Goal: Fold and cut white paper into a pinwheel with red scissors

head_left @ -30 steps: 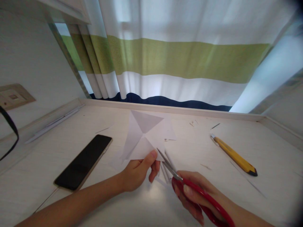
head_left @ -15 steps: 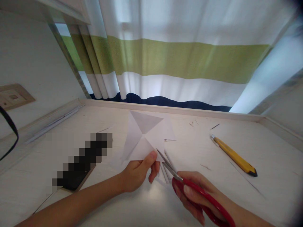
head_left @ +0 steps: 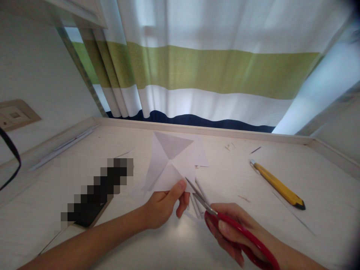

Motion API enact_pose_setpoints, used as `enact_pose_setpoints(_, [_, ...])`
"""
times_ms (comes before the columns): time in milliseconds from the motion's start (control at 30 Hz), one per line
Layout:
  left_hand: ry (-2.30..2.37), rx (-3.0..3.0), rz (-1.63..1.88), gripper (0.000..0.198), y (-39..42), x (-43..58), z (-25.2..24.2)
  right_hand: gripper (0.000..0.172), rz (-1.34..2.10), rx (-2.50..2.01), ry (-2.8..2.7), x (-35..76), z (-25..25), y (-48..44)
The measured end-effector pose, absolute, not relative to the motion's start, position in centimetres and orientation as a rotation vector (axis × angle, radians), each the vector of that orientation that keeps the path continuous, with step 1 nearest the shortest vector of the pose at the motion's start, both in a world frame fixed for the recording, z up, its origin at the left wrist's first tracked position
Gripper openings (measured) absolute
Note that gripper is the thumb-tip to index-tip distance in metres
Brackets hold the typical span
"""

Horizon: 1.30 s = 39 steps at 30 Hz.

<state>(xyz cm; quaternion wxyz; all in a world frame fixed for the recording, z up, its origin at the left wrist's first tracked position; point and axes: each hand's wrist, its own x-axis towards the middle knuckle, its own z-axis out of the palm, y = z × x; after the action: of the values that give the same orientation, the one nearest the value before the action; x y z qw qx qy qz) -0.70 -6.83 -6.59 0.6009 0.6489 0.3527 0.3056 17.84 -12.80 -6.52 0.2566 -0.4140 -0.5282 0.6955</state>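
Observation:
A white sheet of paper (head_left: 160,180), folded so that triangular flaps meet near its middle, is pinched at its near edge by my left hand (head_left: 165,206). The thumb lies on top of the paper and the fingers are bent beneath. Red-handled scissors (head_left: 239,228) are in my right hand (head_left: 233,225), with fingers in the loops. Their blades point up and left at the paper's lower right corner, beside my left thumb. One blade lies over the paper; the other is partly hidden. Behind the blades, several thin white rolled or folded paper pieces (head_left: 196,210) show.
A yellow utility knife (head_left: 277,182) lies on the white table (head_left: 317,180) at the right. On the left is a dark, pixelated flat object (head_left: 90,215). Paper strips (head_left: 67,146) lie along the left ledge. Small scraps (head_left: 229,145) lie toward the back, before a striped curtain (head_left: 210,71).

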Motion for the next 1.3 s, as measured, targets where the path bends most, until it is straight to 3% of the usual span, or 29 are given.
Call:
enact_pose_setpoints(267, [0.798,1.53,0.707,0.053,-6.8,-0.9,-6.6,0.052,1.915,-1.11,-1.501,17.7,-6.3,-12.4])
enact_pose_setpoints(600, [0.806,1.504,0.708,0.054,-6.8,-0.6,-6.5,0.041,1.884,-1.111,-1.409,17.6,-6.1,-12.6])
enact_pose_setpoints(1300, [0.703,1.447,0.747,0.052,-6.7,-0.8,-7.1,0.038,1.864,-1.112,-1.396,17.9,-7.1,-12.6])
